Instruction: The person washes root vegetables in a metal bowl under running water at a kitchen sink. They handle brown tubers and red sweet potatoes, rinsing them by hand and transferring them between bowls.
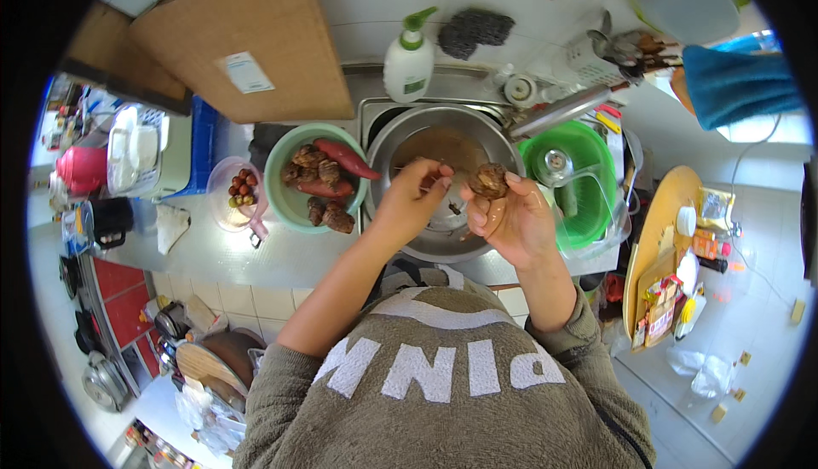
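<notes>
My right hand holds a brown, rough taro corm over the right side of a steel basin of murky water, which sits in the sink. Just left of the corm, my left hand is raised over the basin with thumb and fingertips pinched together; whether a small scrap is between them cannot be told. Dark bits lie in the basin below. To the left, a pale green bowl holds red-skinned sweet potatoes and several more taro corms.
A pink strainer with small round fruits stands left of the bowl. Behind the basin are a pump bottle and dark scouring mesh. A green basin with clear containers is at the right, below a slanting metal faucet-like bar.
</notes>
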